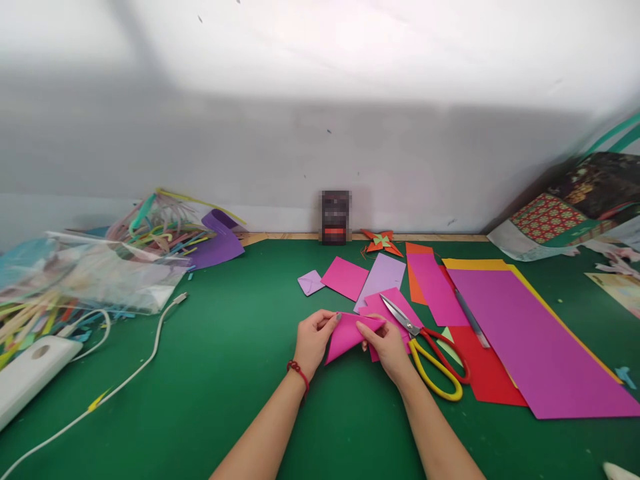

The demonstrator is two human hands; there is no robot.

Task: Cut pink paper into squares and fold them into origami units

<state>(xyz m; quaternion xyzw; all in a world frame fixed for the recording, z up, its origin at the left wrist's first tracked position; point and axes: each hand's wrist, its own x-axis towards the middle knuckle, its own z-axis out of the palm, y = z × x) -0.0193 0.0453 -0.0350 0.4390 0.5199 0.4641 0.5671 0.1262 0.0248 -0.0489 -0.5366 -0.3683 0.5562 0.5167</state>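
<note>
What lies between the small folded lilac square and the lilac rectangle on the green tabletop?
A pink square lies between the folded lilac square and the lilac rectangle, as the head view shows.

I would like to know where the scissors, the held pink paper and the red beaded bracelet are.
Scissors [413, 329]: head view, at the pivot.
Held pink paper [345, 336]: head view, on its visible face.
Red beaded bracelet [296, 367]: head view, on its beads.
</note>
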